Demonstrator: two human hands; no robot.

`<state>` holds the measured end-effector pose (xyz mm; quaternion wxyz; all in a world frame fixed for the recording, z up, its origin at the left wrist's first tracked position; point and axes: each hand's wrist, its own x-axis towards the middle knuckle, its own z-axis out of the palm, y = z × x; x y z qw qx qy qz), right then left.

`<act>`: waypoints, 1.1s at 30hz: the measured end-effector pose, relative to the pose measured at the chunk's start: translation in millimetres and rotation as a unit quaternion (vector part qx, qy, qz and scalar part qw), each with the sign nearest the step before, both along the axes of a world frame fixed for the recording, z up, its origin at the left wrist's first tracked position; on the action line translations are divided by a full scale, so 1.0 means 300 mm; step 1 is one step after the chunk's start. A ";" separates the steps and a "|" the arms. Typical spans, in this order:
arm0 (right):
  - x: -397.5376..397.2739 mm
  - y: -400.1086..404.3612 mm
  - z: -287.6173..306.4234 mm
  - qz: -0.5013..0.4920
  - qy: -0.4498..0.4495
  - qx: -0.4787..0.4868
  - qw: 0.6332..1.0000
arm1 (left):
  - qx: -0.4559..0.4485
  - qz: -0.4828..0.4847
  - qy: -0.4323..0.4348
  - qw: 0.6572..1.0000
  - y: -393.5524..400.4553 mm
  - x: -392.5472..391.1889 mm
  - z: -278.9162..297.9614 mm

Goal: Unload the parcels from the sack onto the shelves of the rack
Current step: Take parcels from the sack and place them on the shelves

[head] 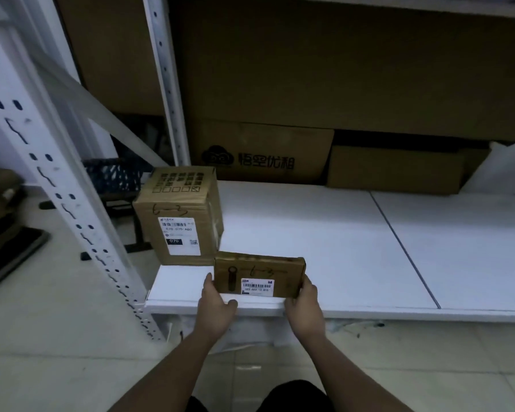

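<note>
A small flat cardboard parcel [259,277] with a white barcode label stands on its long edge at the front of the white shelf [324,248]. My left hand [216,304] grips its left end and my right hand [305,304] grips its right end. Just behind and to the left, a taller cardboard parcel [180,215] with a white label stands on the same shelf, close to the small one. The sack is not in view.
The rack's white perforated post [72,209] rises at the left, with a diagonal brace behind it. Large brown cartons [262,153] line the back of the shelf. A white bag [506,171] lies at the far right. Tiled floor lies below.
</note>
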<state>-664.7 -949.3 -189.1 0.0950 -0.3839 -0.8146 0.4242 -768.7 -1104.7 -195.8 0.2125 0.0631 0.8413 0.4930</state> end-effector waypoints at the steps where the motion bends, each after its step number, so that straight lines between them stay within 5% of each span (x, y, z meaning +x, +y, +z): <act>1: -0.007 0.001 -0.005 0.002 0.001 0.003 1.000 | -0.004 0.010 -0.014 1.000 0.006 0.007 0.016; 19: -0.145 0.106 -0.068 -0.030 0.086 -0.056 0.994 | 0.054 0.020 -0.103 0.993 0.064 -0.126 0.008; 33: -0.191 0.152 -0.095 -0.032 0.120 -0.102 0.987 | 0.084 0.023 -0.094 0.992 0.087 -0.144 -0.009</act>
